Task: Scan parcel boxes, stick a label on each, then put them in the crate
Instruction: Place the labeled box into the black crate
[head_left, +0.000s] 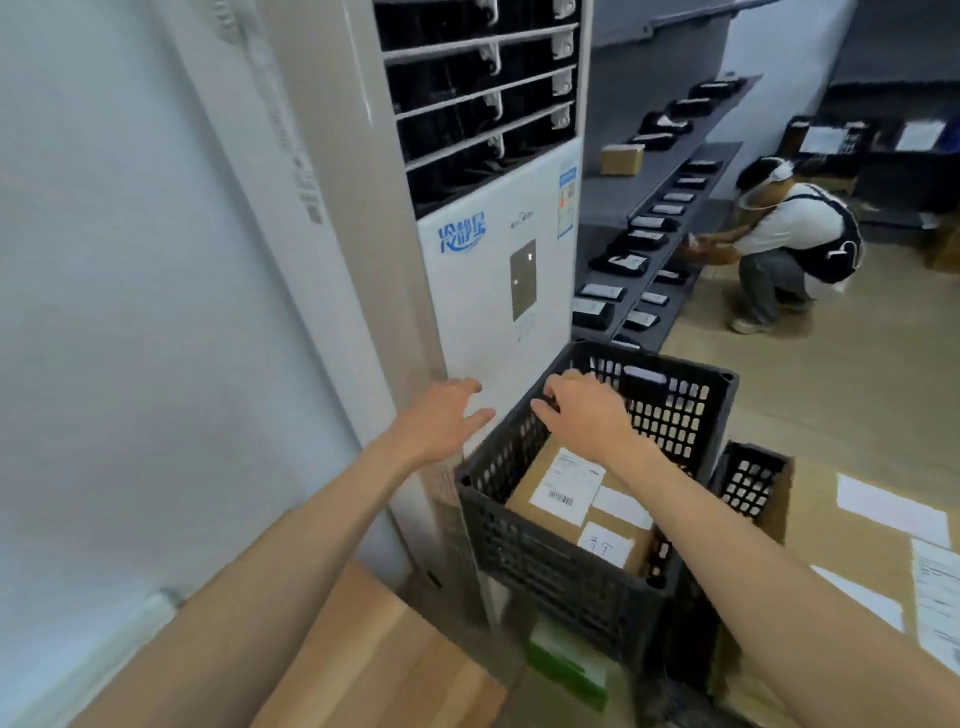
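A black plastic crate (545, 566) stands in the middle of the view with a brown parcel box (540, 519) inside it. The box carries a white barcode label and two smaller white stickers on top. My right hand (587, 410) reaches over the crate with fingers spread, above the box's far end and near the crate's left rim, holding nothing. My left hand (447, 421) hovers left of the crate in front of the white appliance, fingers spread and empty.
A tall white floor air conditioner (498, 280) stands right behind the crate. A second black crate (748, 483) and a large labelled cardboard box (872, 535) sit at the right. A wooden tabletop (374, 665) lies below. A person (789, 239) crouches by dark shelves of parcels.
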